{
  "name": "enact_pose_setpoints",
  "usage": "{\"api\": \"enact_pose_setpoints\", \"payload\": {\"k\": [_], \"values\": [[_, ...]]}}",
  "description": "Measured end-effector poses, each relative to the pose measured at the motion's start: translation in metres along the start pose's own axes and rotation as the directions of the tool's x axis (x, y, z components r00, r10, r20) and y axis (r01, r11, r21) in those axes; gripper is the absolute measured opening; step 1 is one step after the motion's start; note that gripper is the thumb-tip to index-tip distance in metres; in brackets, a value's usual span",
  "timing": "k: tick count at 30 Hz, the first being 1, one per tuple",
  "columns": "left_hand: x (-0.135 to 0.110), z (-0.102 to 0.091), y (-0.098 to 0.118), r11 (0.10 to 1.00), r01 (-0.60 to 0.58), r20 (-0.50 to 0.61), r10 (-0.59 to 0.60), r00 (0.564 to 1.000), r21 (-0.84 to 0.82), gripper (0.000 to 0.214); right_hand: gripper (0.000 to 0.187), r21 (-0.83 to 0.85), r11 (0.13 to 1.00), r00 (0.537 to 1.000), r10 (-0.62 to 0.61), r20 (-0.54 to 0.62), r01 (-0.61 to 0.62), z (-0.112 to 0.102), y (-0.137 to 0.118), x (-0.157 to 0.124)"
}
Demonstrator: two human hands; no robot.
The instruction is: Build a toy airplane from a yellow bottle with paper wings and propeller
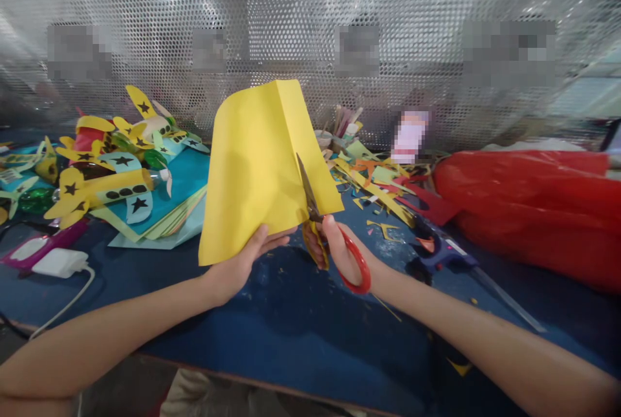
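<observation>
A large sheet of yellow paper [252, 158] is held up over the blue table, with a fold line running down its right part. My left hand [242, 265] grips its lower edge, thumb in front and fingers behind. In my right hand [334, 242] is a pair of scissors [359, 271] with a red handle. One dark blade lies in front of the sheet, pointing up along the fold near the lower edge. The other blade is hidden behind the paper. Part of a yellow piece shows by the right fingers.
Toy planes of bottles and paper [111, 187] crowd the left, beside coloured paper sheets [165, 229] and a white charger [61, 263]. Yellow scraps [378, 191], a blue glue gun [444, 245] and a red plastic bag [533, 210] lie right. Perforated metal [291, 10] stands behind.
</observation>
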State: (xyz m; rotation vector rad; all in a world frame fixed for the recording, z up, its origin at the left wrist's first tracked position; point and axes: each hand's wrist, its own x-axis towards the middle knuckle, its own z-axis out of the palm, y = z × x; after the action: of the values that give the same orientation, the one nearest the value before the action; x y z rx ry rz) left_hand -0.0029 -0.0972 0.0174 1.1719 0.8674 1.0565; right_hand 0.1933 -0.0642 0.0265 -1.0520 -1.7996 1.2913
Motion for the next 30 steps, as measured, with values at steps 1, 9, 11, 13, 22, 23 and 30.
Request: {"api": "enact_pose_setpoints", "payload": {"k": [1,9,11,13,22,23,30], "values": [[0.0,0.0001,-0.0003,1.0,0.004,0.001,-0.004,1.0,-0.003,0.05,0.061,-0.01,1.0,1.0,-0.001,-0.005,0.001,0.0,-0.0003,-0.0001],[0.0017,-0.0006,-0.002,1.0,0.009,0.017,-0.009,1.0,-0.004,0.051,0.06,-0.019,1.0,0.999,0.019,-0.043,-0.02,0.0017,-0.0033,-0.0012],[0.0019,-0.0011,-0.0027,1.0,0.008,0.02,-0.007,1.0,-0.002,0.05,0.061,-0.027,0.999,0.999,0.018,-0.051,-0.019,0.0022,-0.004,-0.0013],[0.002,-0.0013,-0.0035,1.0,0.0,0.015,0.0,1.0,-0.008,0.049,0.061,-0.025,0.999,0.998,0.019,-0.057,-0.021,0.0025,-0.0046,-0.0014],[0.0011,0.001,-0.0027,1.0,0.015,0.005,-0.015,1.0,0.01,0.055,0.061,0.049,0.997,0.996,0.063,-0.071,-0.059,0.0054,-0.0033,-0.0015],[0.0012,0.0008,-0.0031,1.0,0.014,0.005,-0.014,1.0,0.014,0.055,0.06,0.061,0.996,0.995,0.068,-0.071,-0.063,0.0059,-0.0031,-0.0016],[0.002,-0.0013,-0.0055,1.0,0.005,0.027,-0.005,1.0,0.015,0.05,0.059,0.092,0.994,0.995,0.065,-0.077,-0.058,0.0076,-0.0018,-0.002]]}}
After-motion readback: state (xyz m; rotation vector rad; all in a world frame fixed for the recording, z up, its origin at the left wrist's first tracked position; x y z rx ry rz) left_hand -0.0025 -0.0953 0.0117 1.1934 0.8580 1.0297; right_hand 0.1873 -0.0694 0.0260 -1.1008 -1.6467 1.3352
